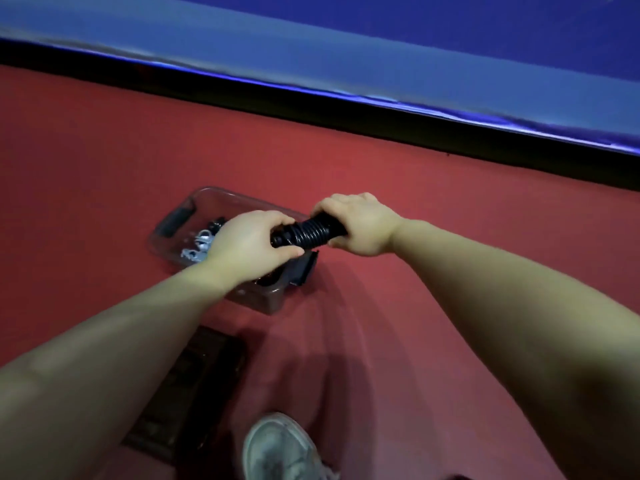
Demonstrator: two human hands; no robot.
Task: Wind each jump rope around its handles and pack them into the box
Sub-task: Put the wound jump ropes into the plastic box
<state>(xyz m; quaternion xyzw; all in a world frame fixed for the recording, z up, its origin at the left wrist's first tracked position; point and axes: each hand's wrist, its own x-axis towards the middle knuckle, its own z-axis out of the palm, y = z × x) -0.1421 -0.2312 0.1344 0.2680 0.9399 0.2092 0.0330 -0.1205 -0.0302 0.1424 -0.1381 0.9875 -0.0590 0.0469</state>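
Note:
A black jump rope is wound in tight coils around its handles, forming a short bundle. My left hand grips its left end and my right hand grips its right end. The bundle hangs above the right part of a clear plastic box standing on the red floor. Inside the box lie a white-and-grey wound rope and some black pieces. My left forearm hides the box's near side.
A dark flat lid lies on the red floor below the box. A white shoe shows at the bottom edge. A blue mat with a black border runs across the far side.

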